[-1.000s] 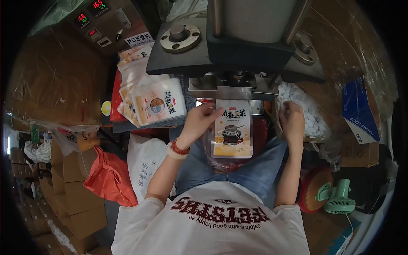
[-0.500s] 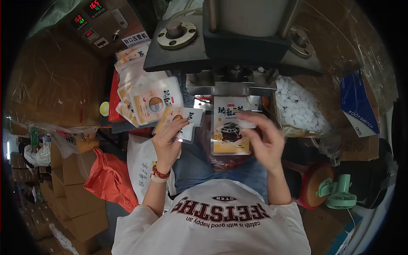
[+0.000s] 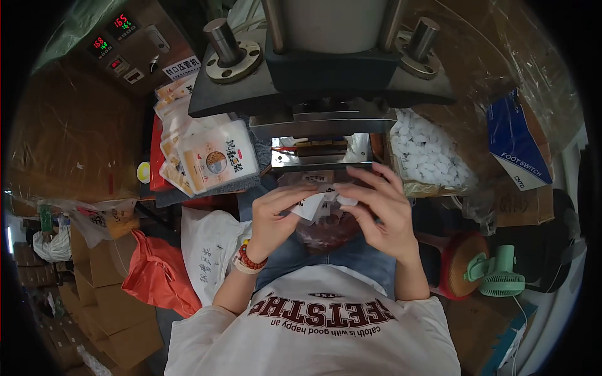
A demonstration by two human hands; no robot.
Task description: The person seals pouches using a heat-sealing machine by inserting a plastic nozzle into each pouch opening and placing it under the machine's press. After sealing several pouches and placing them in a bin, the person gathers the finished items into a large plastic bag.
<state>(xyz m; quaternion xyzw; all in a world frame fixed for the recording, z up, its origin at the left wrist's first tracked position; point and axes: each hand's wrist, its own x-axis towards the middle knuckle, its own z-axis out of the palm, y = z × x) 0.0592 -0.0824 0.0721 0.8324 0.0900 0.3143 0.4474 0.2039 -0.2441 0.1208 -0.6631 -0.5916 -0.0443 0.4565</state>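
Observation:
Over my lap, my left hand [image 3: 276, 213] is closed on a printed plastic pouch [image 3: 306, 208], which is bent and mostly covered by my fingers. My right hand [image 3: 384, 216] meets it from the other side, thumb and fingers pinching a small white plastic spout [image 3: 347, 200] right at the pouch's edge. Just beyond my fingertips is the metal press [image 3: 323, 128], its lower plate [image 3: 282, 161] showing under the upper jaw. A printed sheet of plastic [image 3: 322, 177] shows behind the hands, partly hidden.
Left of the press lies a pile of printed pouches [image 3: 216, 160] on a grey cloth. A box of white spouts [image 3: 429, 153] stands at right, near a blue foot switch box [image 3: 519, 141]. A control box [image 3: 128, 47] with lit digits is at upper left, a green fan [image 3: 503, 276] at lower right.
My left hand moved right with its pouch, and my right hand brought the spout to it. The flat pouch before the press is no longer visible there. The whole view shifted slightly.

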